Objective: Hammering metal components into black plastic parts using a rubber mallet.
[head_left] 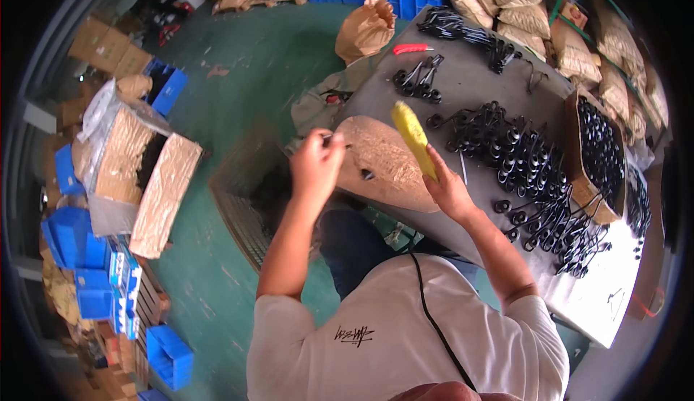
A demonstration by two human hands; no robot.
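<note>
A person in a white shirt (405, 314) sits at a grey table (470, 65), and I can see both hands up over its near corner. The right hand (450, 188) is wrapped around the bottom end of a long yellow stick (412, 133), which leans up and to the left above a brown board (397, 188). The left hand (316, 162) is by the left edge of the board, its fingers curled and pinching a small dark bit (327, 139), too blurry for me to name. One little dark piece (367, 175) lies on the board, near the middle. Just right of the board there is a big pile of black parts (506, 144) with round ends, and a thin white stick (463, 168) lies near it. A cardboard box (606, 214) full of black parts stands behind that pile. Toward the far side of the table lie a red knife (412, 49) and a small black bunch (419, 79). A basket (233, 220) stands on the green floor (195, 256), left of the person's left arm.
</note>
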